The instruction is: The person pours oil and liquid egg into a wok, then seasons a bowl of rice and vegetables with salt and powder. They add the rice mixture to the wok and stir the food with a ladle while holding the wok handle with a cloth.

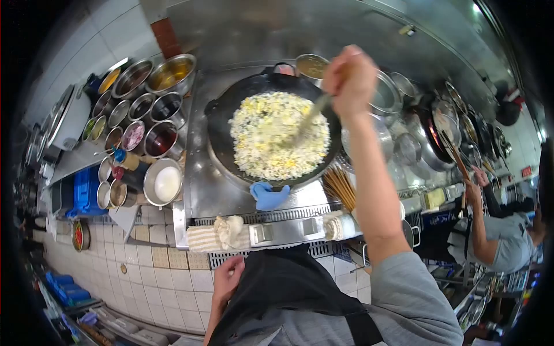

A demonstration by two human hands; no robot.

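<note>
My right hand (349, 83) is closed round the handle of a long wok spatula (314, 115), above the right side of a large black wok (216, 135). The spatula's head is smeared by motion in the fried rice (268, 155), which is white with yellow egg bits and darker specks. A blue cloth (269, 196) is wrapped at the wok's near rim. My left hand (228, 278) hangs low beside my black apron (285, 288), apart from the stove. Its fingers are curled in, with nothing visible in them.
Metal bowls of ingredients, one with white contents (167, 184), crowd the left counter. A bamboo brush (339, 187) lies right of the wok. A striped towel (202, 238) rests on the stove's front edge. Strainers (407, 149) and pans stand right, where another person (502, 242) works.
</note>
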